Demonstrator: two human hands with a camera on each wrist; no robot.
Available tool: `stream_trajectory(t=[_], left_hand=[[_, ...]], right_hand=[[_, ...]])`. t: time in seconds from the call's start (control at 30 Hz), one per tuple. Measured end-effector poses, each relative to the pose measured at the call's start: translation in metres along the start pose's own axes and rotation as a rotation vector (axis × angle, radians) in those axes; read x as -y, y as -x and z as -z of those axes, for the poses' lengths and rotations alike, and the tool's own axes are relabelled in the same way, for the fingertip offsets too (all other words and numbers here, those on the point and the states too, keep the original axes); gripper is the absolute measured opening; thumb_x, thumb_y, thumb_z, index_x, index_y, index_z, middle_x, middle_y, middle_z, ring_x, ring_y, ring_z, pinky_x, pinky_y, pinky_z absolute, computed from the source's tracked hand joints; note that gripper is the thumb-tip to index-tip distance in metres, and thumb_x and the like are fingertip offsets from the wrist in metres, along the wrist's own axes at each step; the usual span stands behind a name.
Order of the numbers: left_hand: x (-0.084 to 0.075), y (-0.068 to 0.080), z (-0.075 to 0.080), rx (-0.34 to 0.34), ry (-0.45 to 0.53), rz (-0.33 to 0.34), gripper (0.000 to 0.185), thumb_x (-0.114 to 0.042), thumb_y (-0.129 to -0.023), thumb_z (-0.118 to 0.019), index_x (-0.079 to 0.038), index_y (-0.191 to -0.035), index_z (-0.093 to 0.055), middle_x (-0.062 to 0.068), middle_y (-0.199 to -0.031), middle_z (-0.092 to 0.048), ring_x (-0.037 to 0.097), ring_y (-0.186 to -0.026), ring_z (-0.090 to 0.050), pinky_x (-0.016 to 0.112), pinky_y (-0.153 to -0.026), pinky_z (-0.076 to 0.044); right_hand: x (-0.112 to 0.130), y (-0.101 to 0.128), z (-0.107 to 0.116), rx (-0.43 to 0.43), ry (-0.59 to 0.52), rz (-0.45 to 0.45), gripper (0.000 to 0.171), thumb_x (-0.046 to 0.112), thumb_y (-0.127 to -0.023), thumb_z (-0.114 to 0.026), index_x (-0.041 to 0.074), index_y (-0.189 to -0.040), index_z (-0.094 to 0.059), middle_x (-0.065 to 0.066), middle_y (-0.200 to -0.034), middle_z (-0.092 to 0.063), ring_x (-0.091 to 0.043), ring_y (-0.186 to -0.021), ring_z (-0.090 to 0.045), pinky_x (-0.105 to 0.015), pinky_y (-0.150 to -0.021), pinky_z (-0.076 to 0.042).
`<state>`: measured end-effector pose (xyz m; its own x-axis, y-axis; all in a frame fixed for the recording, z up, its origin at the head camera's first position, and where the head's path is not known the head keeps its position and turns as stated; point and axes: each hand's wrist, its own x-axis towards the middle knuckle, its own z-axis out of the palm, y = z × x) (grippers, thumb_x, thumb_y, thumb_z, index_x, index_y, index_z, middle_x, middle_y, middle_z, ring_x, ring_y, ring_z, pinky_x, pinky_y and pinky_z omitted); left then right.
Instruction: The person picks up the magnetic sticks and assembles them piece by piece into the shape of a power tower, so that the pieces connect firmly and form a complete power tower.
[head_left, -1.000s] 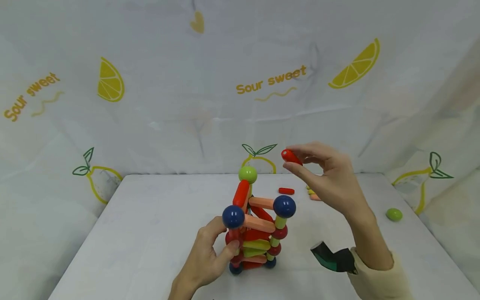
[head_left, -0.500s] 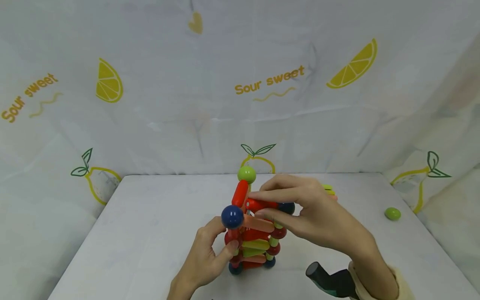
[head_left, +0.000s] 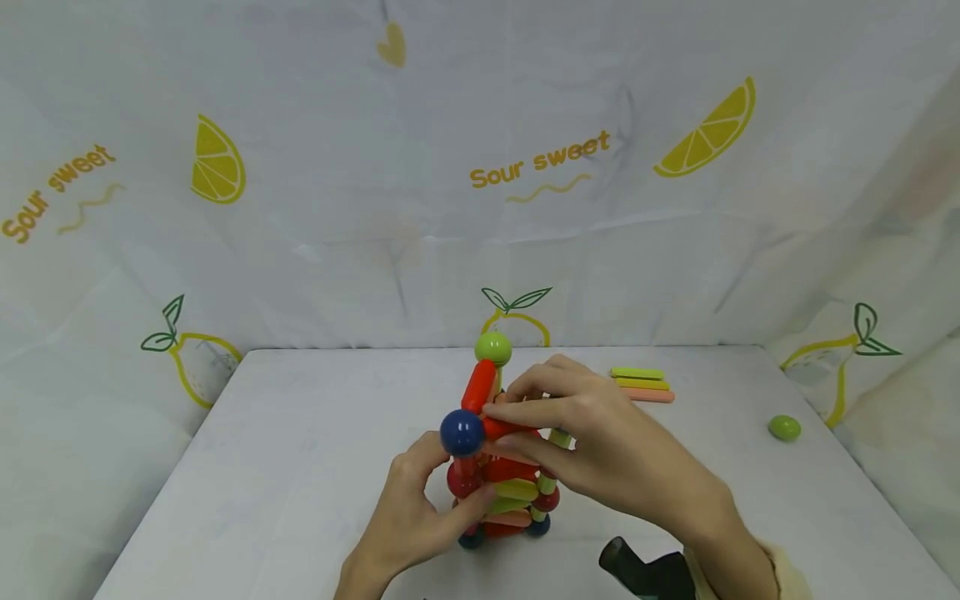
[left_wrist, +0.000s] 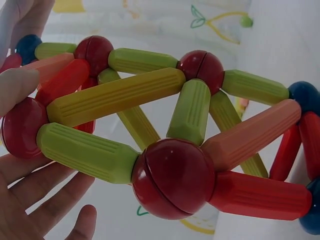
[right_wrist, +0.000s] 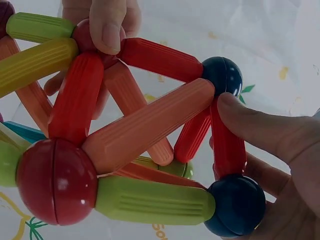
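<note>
Left hand [head_left: 423,517] curled round the lower tower [head_left: 501,467], thumb on a red ball [head_left: 462,480], at mid-table [head_left: 315,450]. Right hand [head_left: 592,450] pinching a red rod [head_left: 504,428] at the top, between the blue ball [head_left: 461,432] and the far corner. Likely light, rigid and smooth plastic, joined only at the balls, so apt to pop apart; best gripped low at a ball. Loose rods [head_left: 641,383] and a green ball [head_left: 784,427] lying farther right. Backdrop print reads "Sour sweet" [head_left: 540,162].

Stick-and-ball tower [head_left: 501,467] upright on the table.
Red, orange and green sticks join red, blue and green balls.
</note>
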<state>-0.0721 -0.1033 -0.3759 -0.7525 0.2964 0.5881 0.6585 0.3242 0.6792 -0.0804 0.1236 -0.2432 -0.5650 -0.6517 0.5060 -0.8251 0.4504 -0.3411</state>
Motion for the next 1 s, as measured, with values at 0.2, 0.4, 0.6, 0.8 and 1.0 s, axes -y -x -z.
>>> stream_trajectory(t=[0.2, 0.4, 0.6, 0.8, 1.0], left_hand=[[0.0, 0.0, 0.002, -0.024, 0.025, 0.009, 0.047, -0.01, -0.084, -0.082, -0.02, -0.128, -0.065, 0.0, -0.111, -0.076, 0.012, -0.101, -0.07, 0.033, -0.088, -0.06], [0.003, 0.002, 0.012, 0.043, 0.079, 0.118, 0.045, -0.007, -0.093, -0.072, -0.022, -0.134, -0.062, -0.004, -0.116, -0.075, 0.011, -0.104, -0.068, 0.034, -0.097, -0.056], [0.018, 0.005, 0.019, 0.058, 0.175, 0.222, 0.042, -0.007, -0.104, -0.055, -0.017, -0.144, -0.05, 0.003, -0.127, -0.068, 0.01, -0.113, -0.062, 0.031, -0.102, -0.053], [0.021, -0.001, 0.006, -0.37, 0.013, 0.32, 0.034, -0.005, -0.097, -0.067, -0.004, -0.13, -0.058, 0.007, -0.12, -0.069, 0.005, -0.11, -0.061, 0.024, -0.086, -0.056], [0.012, 0.0, 0.004, -0.33, -0.089, 0.333, 0.047, -0.024, -0.101, -0.059, -0.007, -0.144, -0.053, 0.009, -0.135, -0.062, 0.018, -0.118, -0.058, 0.039, -0.093, -0.056]], right_hand=[[-0.003, 0.003, 0.0, -0.068, -0.093, -0.008, 0.039, 0.012, -0.085, -0.083, 0.02, -0.122, -0.075, 0.009, -0.107, -0.069, -0.003, -0.094, -0.057, -0.018, -0.07, -0.052], [-0.024, 0.002, 0.005, -0.306, -0.171, -0.092, 0.037, -0.003, -0.086, -0.076, 0.011, -0.12, -0.076, 0.001, -0.1, -0.075, -0.004, -0.086, -0.065, -0.018, -0.079, -0.054], [-0.073, 0.003, -0.015, -0.414, -0.152, -0.278, 0.023, 0.002, -0.094, -0.068, 0.01, -0.113, -0.078, -0.002, -0.093, -0.075, -0.003, -0.089, -0.064, -0.017, -0.083, -0.053], [-0.129, 0.013, -0.054, -0.223, -0.033, -0.455, 0.024, 0.007, -0.096, -0.067, 0.003, -0.119, -0.074, -0.013, -0.108, -0.076, -0.029, -0.101, -0.068, -0.048, -0.088, -0.055], [-0.173, 0.031, -0.092, 0.043, 0.134, -0.606, 0.037, 0.0, -0.094, -0.064, -0.004, -0.131, -0.066, -0.028, -0.134, -0.065, -0.049, -0.127, -0.059, -0.065, -0.106, -0.047]])
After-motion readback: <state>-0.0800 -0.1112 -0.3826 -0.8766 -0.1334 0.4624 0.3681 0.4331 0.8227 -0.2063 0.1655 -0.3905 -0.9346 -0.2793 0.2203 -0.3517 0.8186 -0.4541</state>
